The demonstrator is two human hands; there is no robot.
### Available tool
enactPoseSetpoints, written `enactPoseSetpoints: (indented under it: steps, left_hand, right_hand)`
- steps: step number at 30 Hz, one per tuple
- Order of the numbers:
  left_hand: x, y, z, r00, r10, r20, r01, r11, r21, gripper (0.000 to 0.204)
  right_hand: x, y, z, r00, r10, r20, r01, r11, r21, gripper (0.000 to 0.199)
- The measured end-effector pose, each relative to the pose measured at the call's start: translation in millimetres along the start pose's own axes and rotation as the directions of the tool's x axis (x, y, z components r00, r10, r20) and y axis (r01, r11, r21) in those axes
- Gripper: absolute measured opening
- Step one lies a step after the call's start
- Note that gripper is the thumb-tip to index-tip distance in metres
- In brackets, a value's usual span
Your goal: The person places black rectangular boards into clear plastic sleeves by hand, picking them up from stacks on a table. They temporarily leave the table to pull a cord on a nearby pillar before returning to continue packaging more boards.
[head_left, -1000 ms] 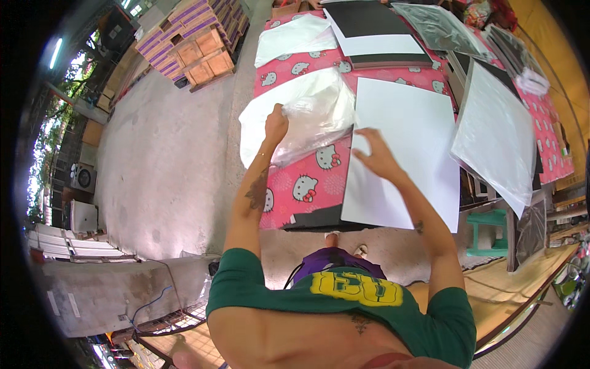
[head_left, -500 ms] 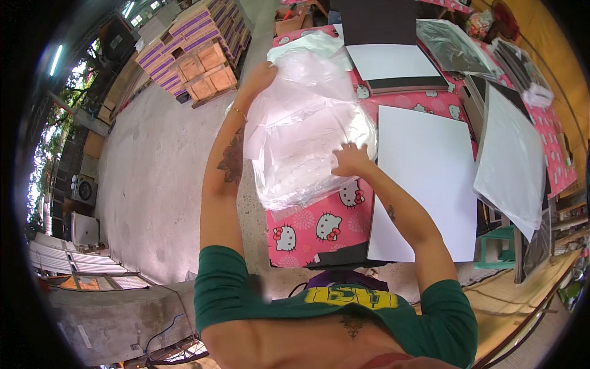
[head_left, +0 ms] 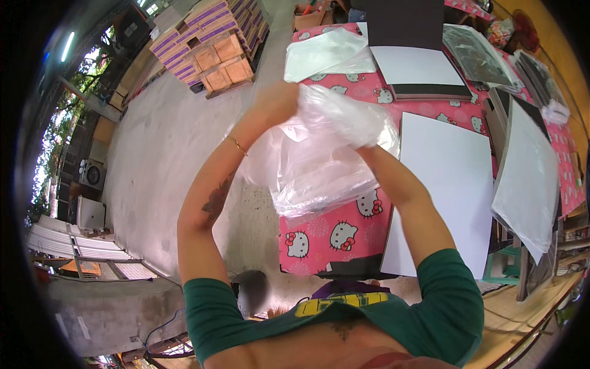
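Clear plastic film [head_left: 344, 114] is up in mid-frame, bunched between both hands above a crinkled plastic pile [head_left: 322, 184]! The left hand [head_left: 279, 106], up and left of centre, looks fisted, its fingers apparently clamped on the film's edge. The right hand [head_left: 369, 150] is in behind the film; fingers apart or together, I cannot tell. Just right of the pile lies a large white board [head_left: 445, 197] on the pink table cover [head_left: 319, 249]; farther out, at frame right, a plastic-covered board [head_left: 530, 172]. The danger? Thin film could cling and drag other layers off the pile, a hard tug could tear it, and a swing of the right forearm [head_left: 402, 181] could nudge the white board askew. Hard to read: the left hand is blurred, folds hide how many layers are up, and that forearm covers part of the white board's left edge.
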State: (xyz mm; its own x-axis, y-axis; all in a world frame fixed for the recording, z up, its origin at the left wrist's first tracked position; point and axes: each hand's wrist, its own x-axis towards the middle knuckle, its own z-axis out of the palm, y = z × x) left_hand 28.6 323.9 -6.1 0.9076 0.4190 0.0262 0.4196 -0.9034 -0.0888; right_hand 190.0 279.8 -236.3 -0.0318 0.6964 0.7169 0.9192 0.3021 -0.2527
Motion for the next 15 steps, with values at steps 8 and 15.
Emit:
enactPoseSetpoints:
  steps: [8, 15]
  left_hand:
    - [-12.6, -108.5, -8.6, 0.653, -0.038, -0.757, 0.092, 0.995, 0.03, 0.024]
    - [-130.7, -171.0, -138.9, 0.4, -0.057, -0.915, 0.193, 0.981, 0.024, 0.023]
  right_hand:
    - [-10.6, -121.0, -149.4, 0.891, 0.057, 0.451, -0.021, 0.996, -0.084, 0.021]
    - [15.6, -160.8, -214.2, 0.881, 0.139, 0.453, -0.156, 0.988, 0.0, 0.02]
